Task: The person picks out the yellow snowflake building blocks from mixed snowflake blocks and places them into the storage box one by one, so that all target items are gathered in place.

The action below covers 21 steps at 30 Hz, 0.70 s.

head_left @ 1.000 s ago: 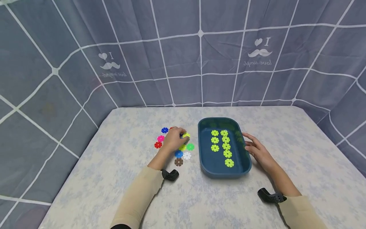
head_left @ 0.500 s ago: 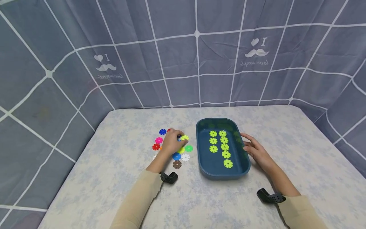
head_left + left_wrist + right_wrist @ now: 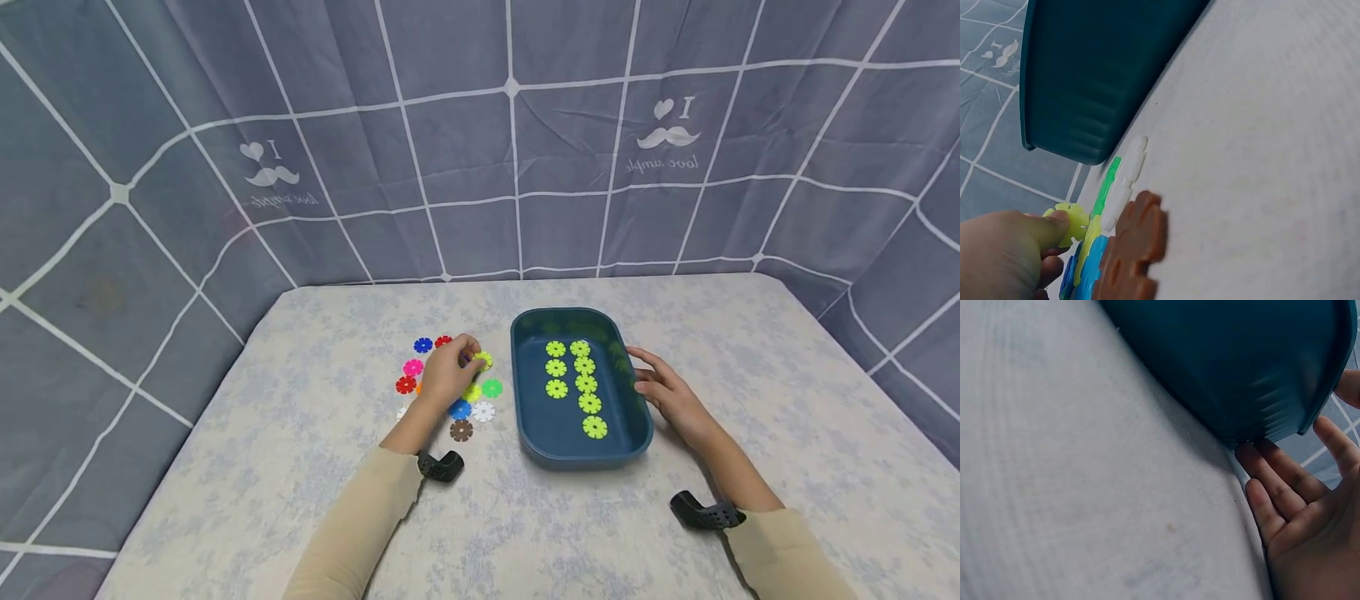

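Note:
My left hand [image 3: 447, 371] is over the cluster of coloured plastic snowflake discs on the table's left. Its thumb and forefinger pinch a yellow-green snowflake disc [image 3: 1074, 220], which stands tilted up at the fingertips in the left wrist view. Below the hand lie a yellow disc [image 3: 472, 392], a green disc [image 3: 492, 388] and a blue disc [image 3: 460, 409]; the hand hides some others. At the right side of a dark teal plastic basin [image 3: 540, 437], my right hand [image 3: 678, 408] rests its extended fingers against the outer wall. Several yellow-green discs [image 3: 595, 427] lie in two columns inside the basin.
Brown [image 3: 461, 430], white [image 3: 483, 411], pink [image 3: 413, 367] and red [image 3: 406, 384] discs lie around the left hand. A pale patterned cloth [image 3: 487, 533] covers the table. Behind it hangs a grey-blue curtain [image 3: 465, 150] with white lines.
The head view has shifted slightly, moving the scene a little left. My left hand stays at the cluster with the yellow-green disc at its fingertips. My right hand keeps its place at the basin.

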Each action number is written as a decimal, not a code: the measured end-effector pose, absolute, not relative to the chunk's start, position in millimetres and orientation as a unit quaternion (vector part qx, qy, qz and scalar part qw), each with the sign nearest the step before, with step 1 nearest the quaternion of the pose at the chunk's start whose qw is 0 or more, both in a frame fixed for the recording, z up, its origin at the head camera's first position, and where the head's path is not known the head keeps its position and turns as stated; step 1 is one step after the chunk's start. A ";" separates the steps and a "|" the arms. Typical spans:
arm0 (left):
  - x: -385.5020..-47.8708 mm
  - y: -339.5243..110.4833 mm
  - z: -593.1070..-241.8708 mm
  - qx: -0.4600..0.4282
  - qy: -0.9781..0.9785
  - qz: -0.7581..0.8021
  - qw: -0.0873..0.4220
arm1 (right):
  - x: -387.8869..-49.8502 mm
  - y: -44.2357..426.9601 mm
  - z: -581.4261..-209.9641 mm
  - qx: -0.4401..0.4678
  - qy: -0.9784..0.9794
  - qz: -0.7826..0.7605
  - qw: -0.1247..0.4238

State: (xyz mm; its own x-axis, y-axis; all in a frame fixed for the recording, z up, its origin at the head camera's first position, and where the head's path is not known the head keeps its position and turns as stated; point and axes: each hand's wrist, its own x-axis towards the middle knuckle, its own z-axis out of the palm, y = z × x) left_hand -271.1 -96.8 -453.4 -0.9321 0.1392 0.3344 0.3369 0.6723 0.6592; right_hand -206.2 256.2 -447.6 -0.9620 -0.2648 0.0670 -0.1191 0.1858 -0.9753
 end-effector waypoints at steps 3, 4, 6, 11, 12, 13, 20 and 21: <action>-270.1 -97.9 -453.2 -0.127 -0.904 -0.384 0.135 | -206.8 255.0 -449.0 -0.126 0.765 -0.628 0.061; -269.6 -98.5 -452.8 -0.126 -0.904 -0.385 0.138 | -207.2 254.3 -449.5 -0.125 0.765 -0.629 0.062; -268.3 -99.8 -451.4 -0.122 -0.902 -0.389 0.141 | -207.8 252.9 -450.1 -0.126 0.764 -0.629 0.065; -267.5 -100.0 -446.5 -0.130 -0.888 -0.414 0.152 | -207.4 252.4 -449.7 -0.126 0.764 -0.630 0.061; -267.6 -99.5 -445.3 -0.133 -0.885 -0.420 0.154 | -207.1 252.7 -449.5 -0.127 0.763 -0.631 0.060; -267.8 -98.8 -444.1 -0.134 -0.882 -0.424 0.153 | -206.7 253.1 -449.2 -0.127 0.762 -0.632 0.059; -266.7 -94.1 -437.4 -0.145 -0.875 -0.443 0.132 | -205.5 256.5 -448.9 -0.129 0.761 -0.633 0.061; -266.8 -93.3 -437.1 -0.145 -0.874 -0.445 0.128 | -205.4 257.0 -448.7 -0.128 0.762 -0.632 0.061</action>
